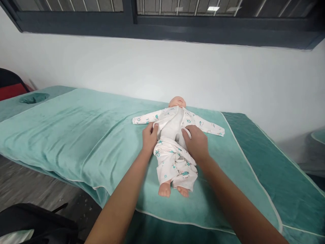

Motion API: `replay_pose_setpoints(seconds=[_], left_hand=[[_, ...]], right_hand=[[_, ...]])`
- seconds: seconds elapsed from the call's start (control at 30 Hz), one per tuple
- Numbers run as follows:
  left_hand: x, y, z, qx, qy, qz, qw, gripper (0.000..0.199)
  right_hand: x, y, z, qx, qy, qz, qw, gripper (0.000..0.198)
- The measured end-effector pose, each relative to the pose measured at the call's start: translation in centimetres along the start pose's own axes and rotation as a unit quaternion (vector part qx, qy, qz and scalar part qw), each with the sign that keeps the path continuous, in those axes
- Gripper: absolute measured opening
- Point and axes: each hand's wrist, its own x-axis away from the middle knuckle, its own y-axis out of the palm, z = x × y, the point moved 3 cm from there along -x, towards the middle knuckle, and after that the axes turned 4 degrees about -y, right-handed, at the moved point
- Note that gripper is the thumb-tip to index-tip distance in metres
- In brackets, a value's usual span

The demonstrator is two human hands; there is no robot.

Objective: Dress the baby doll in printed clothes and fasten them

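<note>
A baby doll (177,101) lies on its back on a green-covered bed, its head toward the wall and its bare feet toward me. It wears a white printed baby shirt (200,122) whose front is parted over a white torso. The sleeves stretch out to both sides. Printed baby pants (170,159) sit bunched below the waist. With fingers closed, my left hand (150,136) pinches the shirt's left front edge. My right hand (196,142) is closed on the right front edge, beside the doll's waist.
The bed's green cover (76,135) is wrinkled on the left and has a face hole (34,98) at the far left end. A white wall (127,67) and a dark window frame (157,28) rise behind. A black bag (38,220) stands on the floor at lower left.
</note>
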Motion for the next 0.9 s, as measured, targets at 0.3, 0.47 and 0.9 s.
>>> replay_pose_setpoints(seconds=[0.3,0.47,0.9], left_hand=[[-1.8,0.2,-3.3,0.289,-0.162,0.008,0.943,0.036],[-1.9,-1.1,-3.5,0.400,-0.142,0.111,0.899,0.039],[0.0,-6.1,-2.9,-0.041,-0.132,0.166,0.976,0.025]], right_hand=[[0.7,0.5,4.0,-0.320,0.231,0.104,0.913,0.031],[2.2,-1.0,10.4,-0.357,0.315,0.206,0.855,0.040],[7.4,-6.4,16.0,-0.069,0.320,0.066,0.943,0.043]])
